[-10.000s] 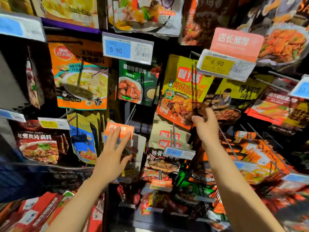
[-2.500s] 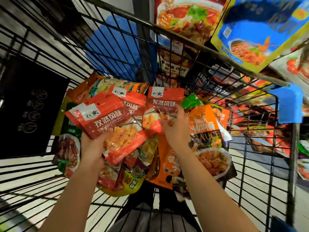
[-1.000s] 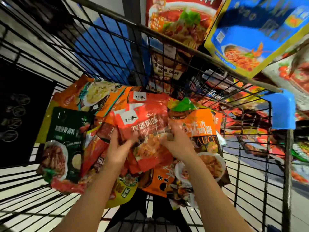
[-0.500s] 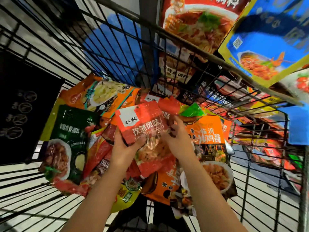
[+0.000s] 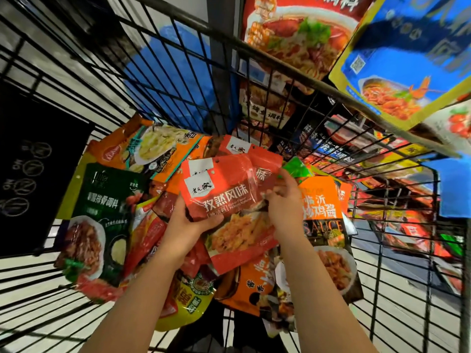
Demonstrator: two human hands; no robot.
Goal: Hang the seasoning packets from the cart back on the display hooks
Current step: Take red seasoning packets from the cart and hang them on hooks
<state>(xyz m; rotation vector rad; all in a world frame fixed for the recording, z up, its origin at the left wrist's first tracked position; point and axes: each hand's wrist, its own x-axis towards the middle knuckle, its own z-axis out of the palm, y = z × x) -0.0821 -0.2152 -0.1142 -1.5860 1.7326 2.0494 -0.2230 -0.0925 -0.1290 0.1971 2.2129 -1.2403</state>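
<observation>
Holding a small stack of red cumin seasoning packets (image 5: 224, 197) above the pile in the wire cart (image 5: 178, 59), both hands share the load: the left hand (image 5: 187, 225) has its grip closed on the stack's lower left edge, thumb across the front packet, and the right hand (image 5: 283, 202) pinches the right edge, fingers curled onto the packets behind. Compared with half a second ago the stack sits a little squarer to the camera, and a second white label corner now peeks out just above the front packet's label, so the packets look more neatly lined up; a second ago the front packet was tilted and both hands were lower on it. Another red packet (image 5: 244, 149) of the same kind shows just beyond the grip, partly covered by the stack. Left of the left-hand grip lies a dark green packet (image 5: 102, 215), and beyond it an orange packet with a noodle picture (image 5: 153, 146). Right of the right-hand grip, touching the wrist area, lies an orange sauce packet (image 5: 323, 215). Below the grip a yellow packet (image 5: 191, 299) sits under the forearm. Beyond the cart rim hang display packets, one red (image 5: 300, 34), one blue (image 5: 407, 52).
</observation>
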